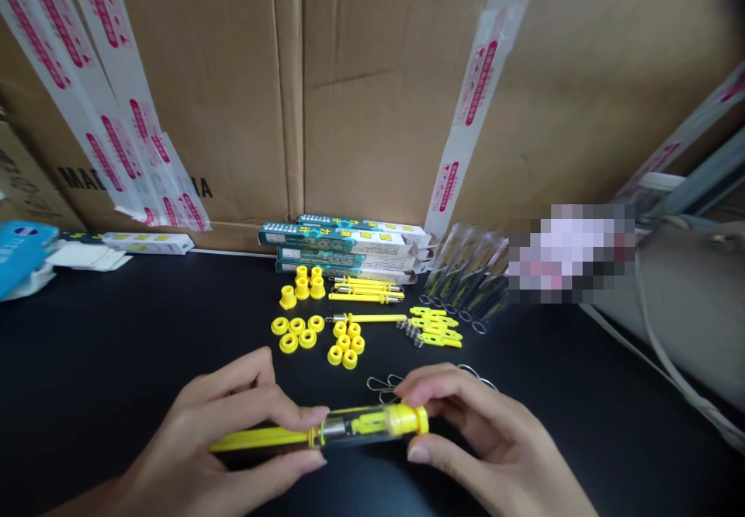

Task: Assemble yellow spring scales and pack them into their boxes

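A clear plastic tube (pixel 372 422) lies almost level in front of me, with a long yellow rod, a metal collar and a flat yellow piece inside. My left hand (pixel 244 424) is closed around its left part, thumb and fingertips pinching near the metal collar. At the tube's right end is a yellow end cap (pixel 414 419). My right hand (pixel 483 431) holds this cap between thumb and fingers. Thin wire loops (pixel 381 385) lie on the table just behind the tube, partly hidden by my right hand.
Yellow flanged sleeves (pixel 301 288), flat rings (pixel 289 343) and small rings (pixel 349 359) sit in groups on the black table (pixel 105 362). Beyond are yellow rods (pixel 366 295), flat yellow pieces (pixel 441 339), springs (pixel 410 332), clear tubes (pixel 466 268) and narrow boxes (pixel 343 239), before large cartons (pixel 372 137).
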Tool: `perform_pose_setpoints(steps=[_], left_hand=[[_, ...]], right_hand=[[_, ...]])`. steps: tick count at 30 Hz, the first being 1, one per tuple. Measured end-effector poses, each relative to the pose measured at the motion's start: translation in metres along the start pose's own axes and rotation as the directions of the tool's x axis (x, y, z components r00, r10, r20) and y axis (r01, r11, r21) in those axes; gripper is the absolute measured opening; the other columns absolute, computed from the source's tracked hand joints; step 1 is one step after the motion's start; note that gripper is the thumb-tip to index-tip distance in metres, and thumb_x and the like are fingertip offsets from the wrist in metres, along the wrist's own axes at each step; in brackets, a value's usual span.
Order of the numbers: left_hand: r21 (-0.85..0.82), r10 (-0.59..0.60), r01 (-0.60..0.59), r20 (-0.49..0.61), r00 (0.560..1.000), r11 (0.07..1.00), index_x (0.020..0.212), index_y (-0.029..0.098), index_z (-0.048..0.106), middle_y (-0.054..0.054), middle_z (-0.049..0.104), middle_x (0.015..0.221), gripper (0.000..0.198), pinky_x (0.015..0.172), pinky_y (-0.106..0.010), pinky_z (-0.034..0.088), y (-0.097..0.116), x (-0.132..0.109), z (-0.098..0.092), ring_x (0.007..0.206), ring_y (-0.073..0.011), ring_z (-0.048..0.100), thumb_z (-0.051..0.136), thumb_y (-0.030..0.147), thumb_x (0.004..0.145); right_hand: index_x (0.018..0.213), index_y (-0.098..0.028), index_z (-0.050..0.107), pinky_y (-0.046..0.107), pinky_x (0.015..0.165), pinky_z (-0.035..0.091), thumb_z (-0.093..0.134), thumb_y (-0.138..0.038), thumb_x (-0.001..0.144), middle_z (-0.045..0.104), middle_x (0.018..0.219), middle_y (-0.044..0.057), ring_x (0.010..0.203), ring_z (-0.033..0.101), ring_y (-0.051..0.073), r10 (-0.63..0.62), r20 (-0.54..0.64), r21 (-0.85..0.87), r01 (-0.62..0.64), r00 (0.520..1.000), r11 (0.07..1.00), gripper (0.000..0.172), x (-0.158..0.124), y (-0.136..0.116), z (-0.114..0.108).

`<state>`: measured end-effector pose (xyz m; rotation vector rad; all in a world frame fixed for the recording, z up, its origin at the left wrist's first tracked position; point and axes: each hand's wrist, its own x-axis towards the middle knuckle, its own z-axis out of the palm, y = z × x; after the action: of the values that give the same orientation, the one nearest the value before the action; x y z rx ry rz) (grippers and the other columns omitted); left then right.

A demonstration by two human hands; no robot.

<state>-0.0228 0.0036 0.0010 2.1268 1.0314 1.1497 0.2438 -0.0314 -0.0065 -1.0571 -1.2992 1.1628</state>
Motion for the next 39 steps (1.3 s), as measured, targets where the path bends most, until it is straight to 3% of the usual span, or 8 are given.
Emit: perform_pose_setpoints(steps=[5,12,17,24,27,30,34,39], left_hand=[[0.019,-0.056,0.056,-0.019,0.998,0.998,0.077,0.032,0.081,0.007,0.058,0.065,0.015,0.051,-0.017,0.042,0.003,0.002,0.0,0.053,-0.0092,0.057,0.079,0.018,0.077],[0.025,-0.05,0.051,-0.029,0.998,0.998,0.075,0.031,0.08,0.006,0.059,0.065,0.014,0.052,-0.018,0.043,0.002,0.002,0.001,0.053,-0.0103,0.058,0.078,0.018,0.077],[0.02,0.018,-0.018,-0.02,1.0,1.0,0.08,0.034,0.079,0.007,0.058,0.066,0.019,0.051,-0.017,0.042,0.002,-0.002,0.001,0.052,-0.0088,0.056,0.08,0.015,0.077],[0.04,0.104,-0.104,-0.009,0.995,0.994,0.092,0.037,0.08,0.008,0.06,0.067,0.031,0.053,-0.016,0.044,0.001,-0.006,0.001,0.054,-0.0087,0.057,0.08,0.009,0.076],[0.005,0.036,-0.036,0.013,0.999,0.999,0.087,0.036,0.08,0.008,0.061,0.068,0.027,0.056,-0.016,0.045,0.004,-0.004,0.001,0.057,-0.0091,0.058,0.077,0.011,0.077],[0.011,-0.126,0.126,0.092,0.988,0.992,0.082,0.034,0.081,0.006,0.064,0.07,0.017,0.057,-0.019,0.043,0.005,0.001,0.0,0.059,-0.0108,0.06,0.078,0.019,0.076],[0.025,-0.342,0.346,0.243,0.908,0.938,0.095,0.032,0.084,0.007,0.054,0.065,0.021,0.05,-0.021,0.031,-0.003,0.012,-0.001,0.052,-0.0101,0.045,0.08,0.033,0.074],[-0.098,-0.447,0.504,0.341,0.827,0.858,0.088,0.027,0.086,0.006,0.051,0.071,0.023,0.053,-0.022,0.027,-0.006,0.019,-0.003,0.055,-0.0092,0.041,0.08,0.043,0.074]], right_hand=[[0.102,-0.035,0.085,0.023,0.087,0.064,0.083,-0.027,0.089,0.074,0.112,0.004,0.095,0.076,0.019,-0.042,0.028,-0.032,0.043,0.999,0.999,0.016,0.002,0.0,-0.002],[0.096,-0.03,0.084,0.027,0.078,0.066,0.094,-0.039,0.074,0.082,0.087,0.001,0.08,0.078,0.02,0.165,-0.042,0.103,-0.16,0.985,0.982,0.025,0.004,-0.001,0.0],[0.086,-0.029,0.086,0.019,0.067,0.062,0.096,-0.038,0.072,0.079,0.074,-0.002,0.067,0.072,0.013,0.225,0.006,0.089,-0.224,0.974,0.97,0.019,0.001,-0.004,0.001],[0.091,-0.031,0.085,0.018,0.068,0.06,0.091,-0.032,0.079,0.081,0.077,-0.002,0.069,0.074,0.014,0.155,0.078,-0.112,-0.146,0.985,0.983,0.014,-0.002,-0.003,-0.001],[0.095,-0.032,0.083,0.019,0.072,0.062,0.09,-0.026,0.08,0.083,0.085,-0.002,0.075,0.077,0.016,0.1,0.115,-0.183,-0.078,0.988,0.98,0.017,0.0,-0.002,-0.005],[0.095,-0.031,0.082,0.02,0.074,0.064,0.089,-0.021,0.081,0.081,0.091,-0.001,0.077,0.076,0.016,0.057,0.103,-0.178,-0.037,0.993,0.983,0.018,0.002,-0.001,-0.006],[0.104,-0.033,0.082,0.022,0.079,0.066,0.088,-0.018,0.082,0.081,0.103,-0.001,0.082,0.077,0.016,0.048,0.08,-0.099,-0.04,0.996,0.994,0.027,-0.001,0.0,-0.003],[0.123,-0.044,0.073,0.024,0.088,0.065,0.089,-0.015,0.082,0.081,0.117,-0.003,0.095,0.078,0.018,-0.008,0.102,-0.061,0.014,0.995,0.998,0.053,-0.005,0.0,-0.004]])
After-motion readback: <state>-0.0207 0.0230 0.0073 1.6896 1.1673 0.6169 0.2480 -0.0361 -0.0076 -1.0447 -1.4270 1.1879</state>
